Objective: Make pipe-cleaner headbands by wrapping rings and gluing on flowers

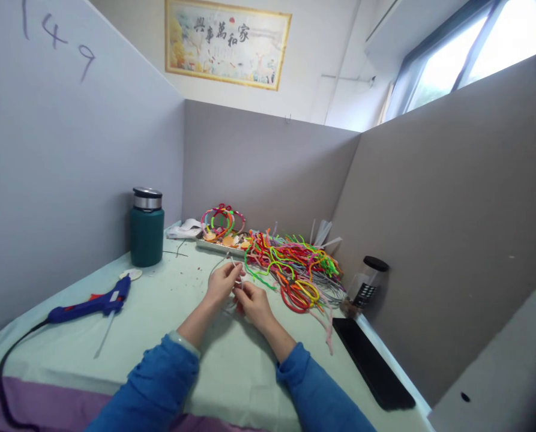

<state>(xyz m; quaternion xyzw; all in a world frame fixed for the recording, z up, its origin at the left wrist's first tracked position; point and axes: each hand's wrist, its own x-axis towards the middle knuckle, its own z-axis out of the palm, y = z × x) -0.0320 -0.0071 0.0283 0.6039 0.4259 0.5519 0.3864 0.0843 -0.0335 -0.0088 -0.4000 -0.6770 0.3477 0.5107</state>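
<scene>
Near the middle of the table, my left hand [221, 283] and my right hand [255, 305] are close together, fingers closed in a pinch. Between them is a thin grey-white cord [232, 260], its end sticking up past the left fingertips. Fingers hide most of the cord, so whether it is tied or looped there cannot be made out. Just beyond my right hand lies a tangled pile of coloured cords [295, 258] in red, green, yellow, orange, pink and grey. Behind my hands, a shallow metal tray [218, 246] holds small flat pieces and several colourful rings [216, 222].
At left are a blue glue gun [87, 307] with its cable and a teal thermos [147, 237]. To the right stand a clear bottle with a black lid [367, 285] and a flat black slab [373, 363]. Grey partitions [268, 162] enclose the table.
</scene>
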